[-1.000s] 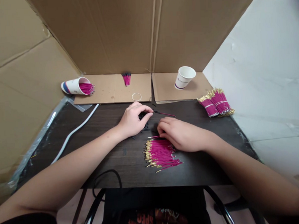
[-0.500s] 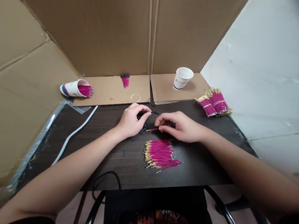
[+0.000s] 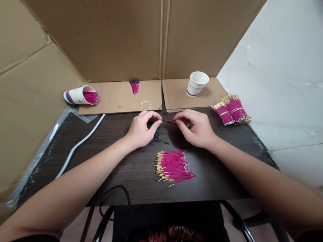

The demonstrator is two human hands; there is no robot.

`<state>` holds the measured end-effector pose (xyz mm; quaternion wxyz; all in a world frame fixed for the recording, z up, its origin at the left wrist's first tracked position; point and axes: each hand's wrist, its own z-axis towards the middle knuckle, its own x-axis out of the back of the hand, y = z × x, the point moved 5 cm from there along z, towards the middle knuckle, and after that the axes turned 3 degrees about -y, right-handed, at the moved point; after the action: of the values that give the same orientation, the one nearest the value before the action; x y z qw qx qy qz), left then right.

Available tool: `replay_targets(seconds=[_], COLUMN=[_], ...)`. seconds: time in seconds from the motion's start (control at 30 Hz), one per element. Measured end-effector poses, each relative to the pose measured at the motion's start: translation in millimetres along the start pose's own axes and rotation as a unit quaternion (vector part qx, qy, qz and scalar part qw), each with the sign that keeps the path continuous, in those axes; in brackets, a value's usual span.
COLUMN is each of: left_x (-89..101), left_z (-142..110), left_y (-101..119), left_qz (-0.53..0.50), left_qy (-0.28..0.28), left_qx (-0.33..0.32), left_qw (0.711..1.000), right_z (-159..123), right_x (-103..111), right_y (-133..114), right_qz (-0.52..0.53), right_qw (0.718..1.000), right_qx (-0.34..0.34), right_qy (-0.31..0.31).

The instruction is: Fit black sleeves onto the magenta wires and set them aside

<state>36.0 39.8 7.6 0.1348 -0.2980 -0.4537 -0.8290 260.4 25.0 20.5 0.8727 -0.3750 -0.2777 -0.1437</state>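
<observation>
My left hand [image 3: 141, 130] is closed in a pinch on a small black sleeve, mostly hidden by the fingertips. Facing it, my right hand [image 3: 196, 128] pinches a pink wire [image 3: 171, 121] whose gold-coloured end points left and meets the left fingertips. Whether that end is inside the sleeve I cannot tell. Loose black sleeves [image 3: 156, 136] lie under and beside my left hand. Closer to the table's front edge is a flat spread of pink wires [image 3: 175, 165], gold ends to the left.
A tipped paper cup [image 3: 77, 95] holds pink wires at the back left; an upright paper cup [image 3: 198, 83] stands back right. Banded wire bundles [image 3: 231, 110] lie at right. On the cardboard sit black-ended wires [image 3: 134, 86] and a rubber band [image 3: 146, 105]. A white cable [image 3: 80, 145] crosses the left side.
My right hand has moved up and slightly right, bringing the pink wire's gold end level with my left fingertips. My left hand has hardly moved.
</observation>
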Motion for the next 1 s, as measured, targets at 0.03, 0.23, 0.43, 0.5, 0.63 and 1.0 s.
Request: replay_targets(seconds=[0.03, 0.23, 0.43, 0.5, 0.63, 1.0], left_x=[-0.1, -0.6, 0.5, 0.3, -0.5, 0.9], left_z=[0.0, -0.5, -1.1, -1.1, -1.3, -1.3], left_y=[-0.1, -0.4, -0.1, -0.5, -1.9, 2.0], left_qz=[0.0, -0.009, -0.024, -0.032, -0.056, -0.001], left_qy=[0.0, 0.003, 0.023, 0.027, 0.032, 0.021], left_qx=[0.0, 0.005, -0.003, -0.006, -0.002, -0.004], left_qw=[1.0, 1.0, 0.999, 0.999, 0.998, 1.0], right_z=[0.0, -0.5, -0.7, -0.7, -1.2, -0.5], right_x=[-0.1, -1.1, -0.2, 0.0, -0.7, 1.1], right_y=[0.0, 0.9, 1.9, 2.9, 4.6, 0.6], right_qz=[-0.001, 0.0, 0.003, 0.004, 0.008, -0.002], right_qw=[1.0, 1.0, 1.0, 1.0, 1.0, 1.0], right_qx=[0.003, 0.002, -0.005, -0.009, -0.021, -0.019], right_qy=[-0.001, -0.004, -0.001, -0.001, 0.0, -0.003])
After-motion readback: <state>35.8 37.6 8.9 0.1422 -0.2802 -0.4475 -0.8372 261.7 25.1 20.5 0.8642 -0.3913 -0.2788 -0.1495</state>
